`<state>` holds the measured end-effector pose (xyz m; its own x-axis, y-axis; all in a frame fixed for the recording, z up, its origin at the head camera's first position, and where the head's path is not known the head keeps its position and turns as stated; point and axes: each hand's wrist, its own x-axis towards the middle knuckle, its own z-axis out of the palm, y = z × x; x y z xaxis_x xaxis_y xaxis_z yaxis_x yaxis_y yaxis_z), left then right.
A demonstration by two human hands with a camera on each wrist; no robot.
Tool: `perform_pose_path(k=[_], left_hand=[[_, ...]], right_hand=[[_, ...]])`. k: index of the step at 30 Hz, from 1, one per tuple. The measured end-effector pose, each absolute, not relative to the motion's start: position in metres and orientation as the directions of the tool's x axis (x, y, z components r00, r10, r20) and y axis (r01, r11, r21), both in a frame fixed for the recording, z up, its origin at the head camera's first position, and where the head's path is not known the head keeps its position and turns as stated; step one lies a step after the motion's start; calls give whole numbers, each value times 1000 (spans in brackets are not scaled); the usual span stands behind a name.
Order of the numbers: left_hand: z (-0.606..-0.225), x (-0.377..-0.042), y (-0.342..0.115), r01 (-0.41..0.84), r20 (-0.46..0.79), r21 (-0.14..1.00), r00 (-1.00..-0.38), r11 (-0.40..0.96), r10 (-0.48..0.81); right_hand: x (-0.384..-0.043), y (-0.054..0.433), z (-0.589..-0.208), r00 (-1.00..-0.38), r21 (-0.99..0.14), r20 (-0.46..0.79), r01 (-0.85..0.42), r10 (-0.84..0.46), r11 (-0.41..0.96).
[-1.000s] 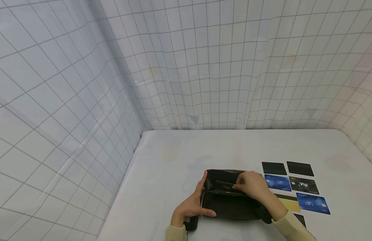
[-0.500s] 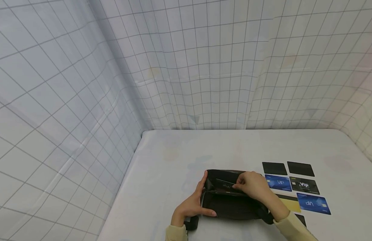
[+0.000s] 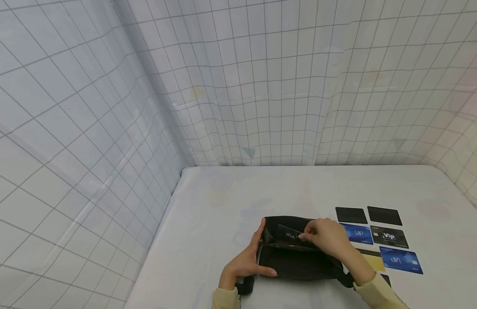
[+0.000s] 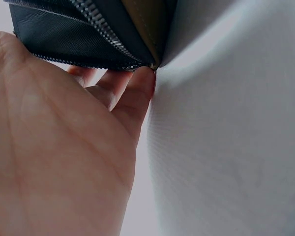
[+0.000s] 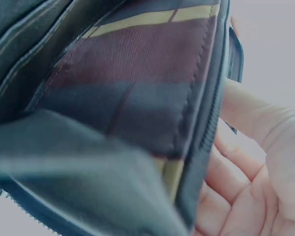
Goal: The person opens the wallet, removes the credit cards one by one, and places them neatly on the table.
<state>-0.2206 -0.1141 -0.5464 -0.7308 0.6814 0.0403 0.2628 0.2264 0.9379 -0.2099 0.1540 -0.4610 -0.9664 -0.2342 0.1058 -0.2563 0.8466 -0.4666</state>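
Note:
A black zip wallet (image 3: 300, 267) lies spread open on the white table. My left hand (image 3: 244, 260) grips its left end, thumb at the near edge and fingers reaching to the far edge. In the left wrist view those fingers (image 4: 137, 93) touch the wallet's edge beside the zip (image 4: 96, 24). My right hand (image 3: 328, 237) pinches the right part of a black VIP card (image 3: 286, 232), which stands tilted at the inner pocket. The right wrist view shows the wallet's striped maroon, navy and yellow lining (image 5: 132, 59); the card's lower edge is hidden.
Right of the wallet, several cards lie in two columns: black ones (image 3: 384, 215), blue VIP ones (image 3: 401, 259), a black VIP card (image 3: 389, 237) and a yellow one (image 3: 373, 262) partly behind my right arm. Gridded white curtains (image 3: 261, 86) hang around the table.
The black card has come higher and more tilted at the pocket, with my right hand shifting slightly. My left hand stays at the wallet's left end.

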Motion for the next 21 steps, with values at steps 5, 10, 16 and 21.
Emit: perform_pose_path(k=[5, 10, 16, 21], left_hand=[[-547, -221, -114, 264, 42, 938, -730, 225, 682], [-548, -221, -114, 259, 35, 938, -731, 230, 681], [-549, -221, -115, 261, 42, 939, -732, 223, 679], [-549, -222, -114, 252, 34, 941, -733, 225, 679]], right_hand=[[-209, 157, -459, -962, -474, 125, -272, -242, 837], [-208, 160, -458, -968, -538, 106, -249, -229, 806], [-208, 163, -458, -976, -611, 117, -218, -186, 761], [-207, 167, -459, -974, -645, 164, -228, -159, 729]])
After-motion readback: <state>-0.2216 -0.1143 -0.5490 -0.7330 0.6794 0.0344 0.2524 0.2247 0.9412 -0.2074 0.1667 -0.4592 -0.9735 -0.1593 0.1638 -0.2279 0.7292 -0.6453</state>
